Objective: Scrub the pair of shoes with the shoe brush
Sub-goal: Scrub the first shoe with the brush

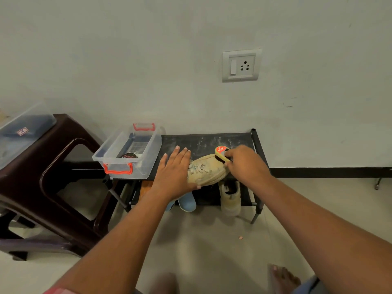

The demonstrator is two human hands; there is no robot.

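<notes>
A beige lace-up shoe (209,169) lies on the top shelf of a low black shoe rack (203,142), toe to the right. My left hand (174,170) rests flat over its heel end, fingers spread, holding it down. My right hand (244,161) grips a yellow shoe brush (220,153) with a red label, its dark bristles pressed on the shoe's toe. The second beige shoe (230,198) stands on the lower shelf, under the first one.
A clear plastic box (127,153) with red clips sits at the rack's left end, a dark tin inside. A brown plastic stool (53,177) stands left, carrying a clear lidded container (23,130). Light blue footwear (187,201) is on the lower shelf. A wall socket (241,65) is above.
</notes>
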